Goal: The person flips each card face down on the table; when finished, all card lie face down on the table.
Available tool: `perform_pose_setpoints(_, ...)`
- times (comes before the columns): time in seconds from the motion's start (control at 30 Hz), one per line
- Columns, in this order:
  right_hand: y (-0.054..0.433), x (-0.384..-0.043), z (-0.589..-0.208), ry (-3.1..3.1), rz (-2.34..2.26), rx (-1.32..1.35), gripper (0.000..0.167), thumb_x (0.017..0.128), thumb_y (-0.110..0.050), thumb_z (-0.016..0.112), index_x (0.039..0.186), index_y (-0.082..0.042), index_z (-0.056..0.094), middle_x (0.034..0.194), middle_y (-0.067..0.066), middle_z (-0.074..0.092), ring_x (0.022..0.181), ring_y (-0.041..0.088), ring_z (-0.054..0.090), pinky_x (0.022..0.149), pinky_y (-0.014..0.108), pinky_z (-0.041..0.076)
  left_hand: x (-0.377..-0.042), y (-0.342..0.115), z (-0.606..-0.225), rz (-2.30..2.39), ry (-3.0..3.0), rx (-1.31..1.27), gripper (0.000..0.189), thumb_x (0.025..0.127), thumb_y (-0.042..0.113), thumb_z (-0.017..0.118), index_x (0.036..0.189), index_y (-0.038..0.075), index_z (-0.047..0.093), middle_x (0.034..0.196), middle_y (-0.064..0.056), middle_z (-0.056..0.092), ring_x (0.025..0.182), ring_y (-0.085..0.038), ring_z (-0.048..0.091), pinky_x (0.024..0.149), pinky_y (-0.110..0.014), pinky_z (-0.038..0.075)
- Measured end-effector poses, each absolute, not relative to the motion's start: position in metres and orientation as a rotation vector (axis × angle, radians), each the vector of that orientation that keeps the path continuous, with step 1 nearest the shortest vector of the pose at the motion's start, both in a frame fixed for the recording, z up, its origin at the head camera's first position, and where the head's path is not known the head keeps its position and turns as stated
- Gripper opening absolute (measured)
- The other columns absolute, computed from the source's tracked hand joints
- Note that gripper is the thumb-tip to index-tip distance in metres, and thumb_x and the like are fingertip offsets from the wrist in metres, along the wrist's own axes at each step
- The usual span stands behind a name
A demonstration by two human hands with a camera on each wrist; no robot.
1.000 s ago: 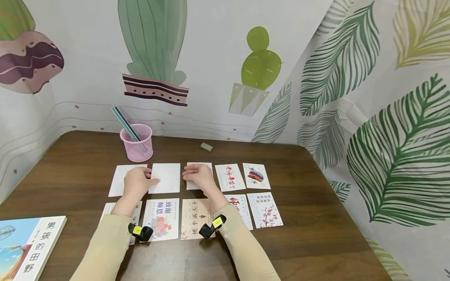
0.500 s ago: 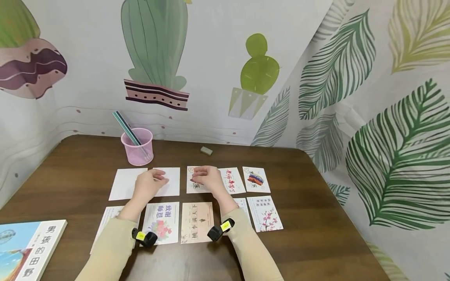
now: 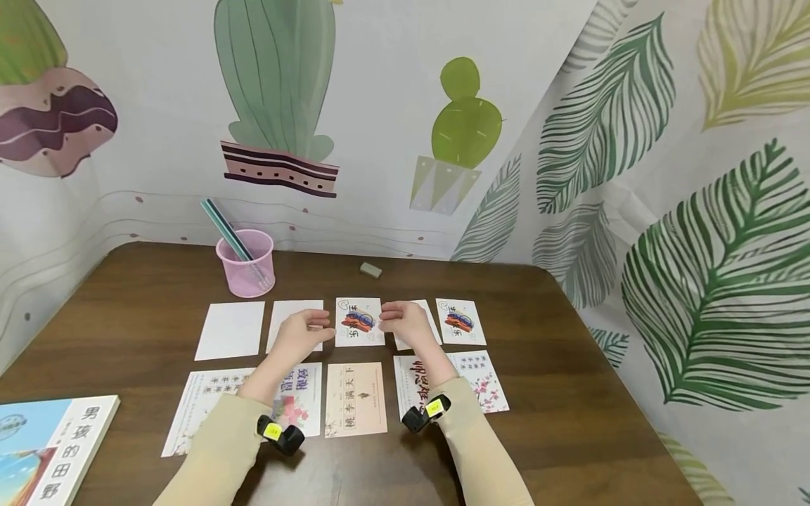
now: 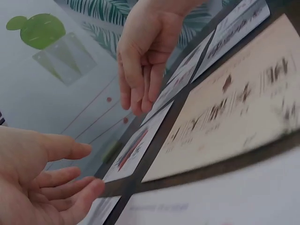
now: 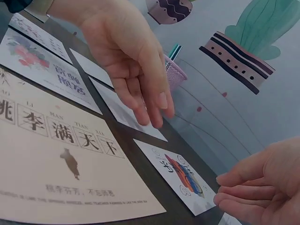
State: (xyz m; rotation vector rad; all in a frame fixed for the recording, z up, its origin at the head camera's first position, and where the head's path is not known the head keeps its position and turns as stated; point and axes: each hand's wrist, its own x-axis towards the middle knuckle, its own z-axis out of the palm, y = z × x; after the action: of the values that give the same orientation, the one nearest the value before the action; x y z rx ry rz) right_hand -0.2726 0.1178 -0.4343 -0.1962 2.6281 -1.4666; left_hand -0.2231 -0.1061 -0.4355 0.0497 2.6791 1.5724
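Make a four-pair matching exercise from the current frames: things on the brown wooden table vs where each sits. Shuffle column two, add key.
Column 1
1. Beige rectangular paper card with dark characters
2. Round pink mesh cup
3. Small grey rectangular block
4. White rectangular paper card with multicoloured print, third from left in the back row

Column 2
A. Behind the middle of the back row
B. Between the person's left hand and right hand
C. Middle of the front row of cards
D. Behind the back row's left part, slim teal sticks standing in it

Pairs: 1-C, 2-D, 3-A, 4-B
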Motion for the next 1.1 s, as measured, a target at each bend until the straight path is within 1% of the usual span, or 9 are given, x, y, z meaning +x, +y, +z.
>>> perform_pose_setpoints(0.13, 0.119, -0.268, -0.431, 2.618, -1.458, -0.191, 0.038, 0.084, -0.003, 0.070, 0.122, 0.003, 0.065, 0.108, 0.017, 0.072, 0.102, 0.029, 0.069, 0.086, 0.035, 0.057, -0.225, -0.092, -0.434, 1.589, 2.635, -0.008, 0.052, 0.089, 0.013, 0.067, 0.134, -0.008, 0.050, 0.133, -0.027, 0.056, 0.120, -0.041, 0.057, 0.098, -0.047, 0.050)
perform_pose_setpoints(0.4, 0.117, -0.266, -0.431, 2.658, -1.399, -0.235, 0.038, 0.085, -0.003, 0.070, 0.121, 0.004, 0.064, 0.109, 0.018, 0.072, 0.102, 0.029, 0.069, 0.084, 0.035, 0.058, -0.230, -0.074, -0.426, 1.597, 2.589, -0.075, 0.062, 0.087, 0.016, 0.070, 0.139, -0.008, 0.045, 0.139, -0.030, 0.050, 0.129, -0.043, 0.048, 0.105, -0.050, 0.044)
perform_pose_setpoints(0.73, 0.115, -0.263, -0.434, 2.683, -1.365, -0.233, 0.036, 0.082, -0.002, 0.073, 0.118, 0.003, 0.067, 0.107, 0.017, 0.073, 0.102, 0.029, 0.069, 0.084, 0.034, 0.057, -0.229, -0.071, -0.428, 1.582, 2.530, -0.103, 0.065, 0.089, 0.019, 0.069, 0.142, -0.008, 0.042, 0.138, -0.031, 0.049, 0.129, -0.043, 0.046, 0.103, -0.053, 0.045)
perform_pose_setpoints(0.9, 0.113, -0.263, -0.435, 2.703, -1.336, -0.275, 0.036, 0.081, -0.001, 0.073, 0.116, 0.005, 0.067, 0.105, 0.017, 0.073, 0.101, 0.029, 0.070, 0.083, 0.033, 0.058, -0.229, -0.071, -0.429, 1.606, 2.513, -0.115, 0.065, 0.088, 0.017, 0.069, 0.142, -0.008, 0.042, 0.141, -0.033, 0.046, 0.132, -0.044, 0.044, 0.106, -0.052, 0.043)
perform_pose_setpoints(1.1, 0.113, -0.262, -0.436, 2.734, -1.300, -0.263, 0.037, 0.080, -0.003, 0.074, 0.116, 0.004, 0.068, 0.105, 0.016, 0.074, 0.100, 0.029, 0.070, 0.084, 0.034, 0.057, -0.230, -0.071, -0.431, 1.692, 2.464, -0.162, 0.064, 0.088, 0.014, 0.067, 0.141, -0.009, 0.041, 0.142, -0.031, 0.045, 0.132, -0.043, 0.044, 0.108, -0.050, 0.042)
